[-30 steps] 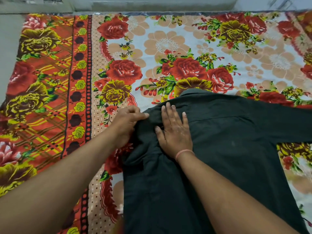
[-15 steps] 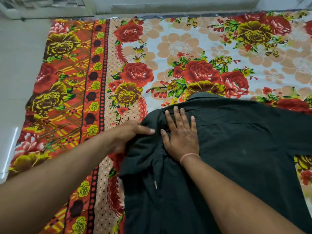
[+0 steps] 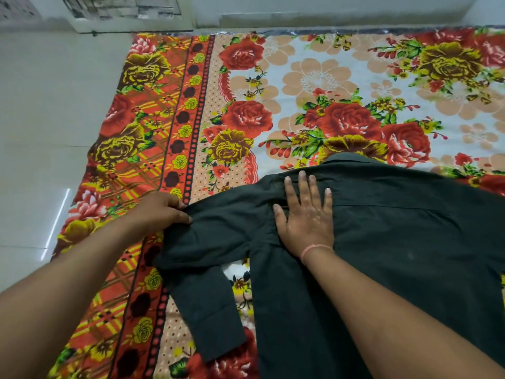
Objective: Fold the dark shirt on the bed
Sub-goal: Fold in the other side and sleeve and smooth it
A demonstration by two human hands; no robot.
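The dark shirt lies back-up on the flowered bed sheet, collar away from me. Its left sleeve is drawn out to the left and bends down toward me, cuff near the lower middle. My left hand pinches the sleeve at its upper bend, fingers closed on the cloth. My right hand lies flat with fingers spread on the shirt's left shoulder, pressing it down. A thin pink band circles that wrist. The right sleeve runs off the frame's right edge.
The sheet's red and yellow patterned border runs along its left side. Beyond it is pale tiled floor. A wall base and a door frame run along the top.
My left hand has pulled the bunched left sleeve out leftward, so it now lies spread on the sheet. My right hand stays flat on the shoulder. The view has shifted left.
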